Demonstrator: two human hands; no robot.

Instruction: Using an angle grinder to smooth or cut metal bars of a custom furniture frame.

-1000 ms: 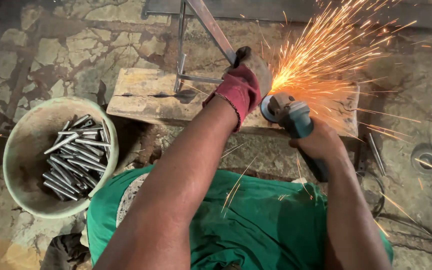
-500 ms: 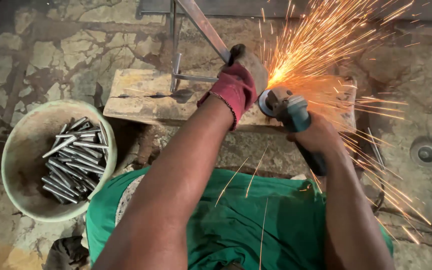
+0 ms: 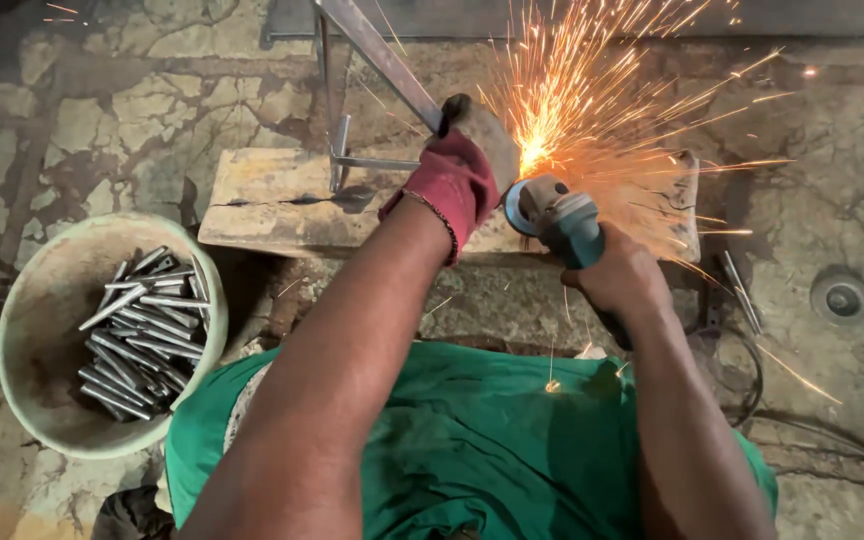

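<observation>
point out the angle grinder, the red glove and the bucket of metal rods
angle grinder (image 3: pixel 564 222), head view, on its blue-grey body near the disc guard
red glove (image 3: pixel 455 185), head view, on the back of the gloved left hand
bucket (image 3: pixel 27 310), head view, on its bare inner wall left of the rods

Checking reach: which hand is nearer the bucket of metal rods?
Left. The gloved left hand is up and right of the bucket; the right hand, gripping the grinder, is farther right.

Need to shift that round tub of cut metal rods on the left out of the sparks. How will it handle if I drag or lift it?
The tub probably feels heavy for its size, since many metal rods lie piled in it. The rods look loose, so they would likely slide and rattle if it tilts. Its wide base suggests it drags without tipping.
</observation>
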